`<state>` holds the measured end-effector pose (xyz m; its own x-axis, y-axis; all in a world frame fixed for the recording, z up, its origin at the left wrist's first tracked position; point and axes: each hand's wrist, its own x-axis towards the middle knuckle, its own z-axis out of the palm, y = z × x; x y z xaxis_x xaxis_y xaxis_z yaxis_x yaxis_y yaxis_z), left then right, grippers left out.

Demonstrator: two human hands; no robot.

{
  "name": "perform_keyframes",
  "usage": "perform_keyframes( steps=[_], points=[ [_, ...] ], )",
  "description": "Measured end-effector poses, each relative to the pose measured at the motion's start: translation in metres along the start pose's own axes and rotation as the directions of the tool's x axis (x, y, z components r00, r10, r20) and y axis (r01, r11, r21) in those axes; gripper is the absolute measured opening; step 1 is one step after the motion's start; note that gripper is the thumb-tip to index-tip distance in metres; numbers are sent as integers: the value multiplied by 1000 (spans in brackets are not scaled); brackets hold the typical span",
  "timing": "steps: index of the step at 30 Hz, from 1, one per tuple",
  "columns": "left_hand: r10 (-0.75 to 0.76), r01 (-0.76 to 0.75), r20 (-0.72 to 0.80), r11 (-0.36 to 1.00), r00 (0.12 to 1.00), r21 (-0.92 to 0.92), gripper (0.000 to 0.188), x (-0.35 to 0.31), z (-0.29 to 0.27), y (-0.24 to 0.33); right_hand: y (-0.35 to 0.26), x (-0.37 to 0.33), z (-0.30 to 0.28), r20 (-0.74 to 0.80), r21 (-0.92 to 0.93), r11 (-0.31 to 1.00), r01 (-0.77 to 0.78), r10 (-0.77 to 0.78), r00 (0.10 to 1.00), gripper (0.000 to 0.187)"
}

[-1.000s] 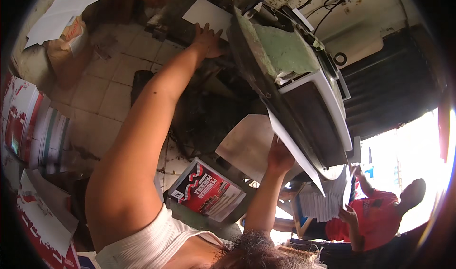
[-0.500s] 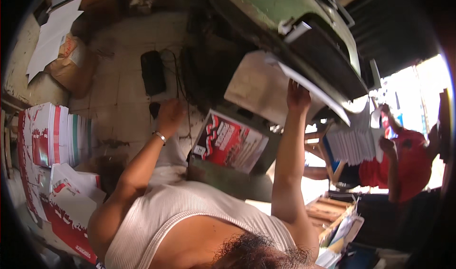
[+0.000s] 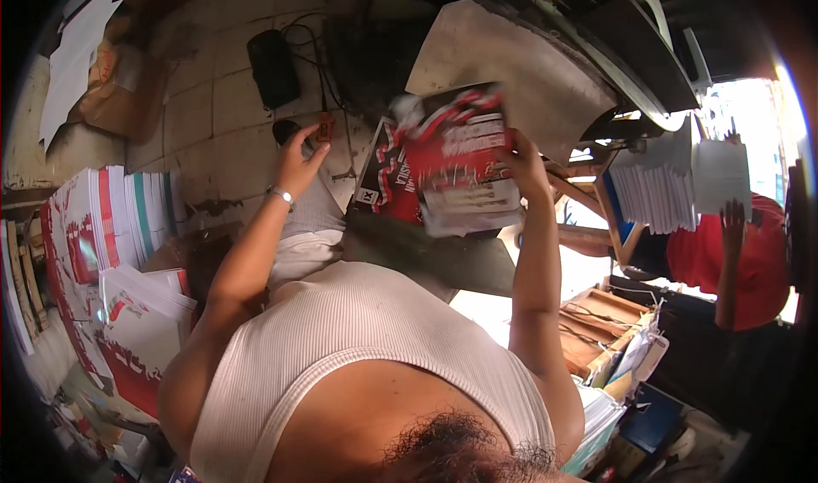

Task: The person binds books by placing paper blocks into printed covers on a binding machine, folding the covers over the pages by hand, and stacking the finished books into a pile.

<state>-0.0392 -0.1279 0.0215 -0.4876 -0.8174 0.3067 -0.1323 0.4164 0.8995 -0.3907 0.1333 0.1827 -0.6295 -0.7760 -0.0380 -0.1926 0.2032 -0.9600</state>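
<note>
My right hand is closed on the right edge of a red, black and white booklet, tilted in front of me and smeared by motion. Partly under it in view lies a second printed booklet with a similar cover, on a dark green surface. My left hand, with a bracelet at the wrist, is raised above my lap, thumb and fingers apart. A small orange thing shows by its fingertips; whether they touch it I cannot tell.
A green machine with a pale board stands ahead. Stacked booklets are at left. On the tiled floor lies a black pedal with a cable. At right a person in red handles paper beside a paper stack.
My right hand has come back from the machine; the white sheet edge there now shows as a printed cover in my grip. My left hand has risen, its fingers spreading.
</note>
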Motion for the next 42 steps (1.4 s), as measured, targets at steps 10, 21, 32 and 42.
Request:
perform_keyframes(
  steps=[10, 21, 32, 42],
  points=[
    [286, -295, 162, 955, 944, 28, 49, 49, 76, 39, 45, 10, 103, 210, -784, 479, 396, -395, 894, 34],
    [163, -216, 227, 948, 960, 234, 26, 35, 82, -9, 52, 18, 149, 105, -819, 502, 277, -343, 933, 19],
    [103, -186, 508, 976, 855, 114, 19, -10, 118, -6, 152, -106, -28, -73, -669, 736, 101, -200, 977, 19],
    [-273, 177, 390, 948, 879, 265, 39, -117, 134, -33, 282, -232, 76, -590, -305, 898, -317, 83, 803, 41]
  ],
)
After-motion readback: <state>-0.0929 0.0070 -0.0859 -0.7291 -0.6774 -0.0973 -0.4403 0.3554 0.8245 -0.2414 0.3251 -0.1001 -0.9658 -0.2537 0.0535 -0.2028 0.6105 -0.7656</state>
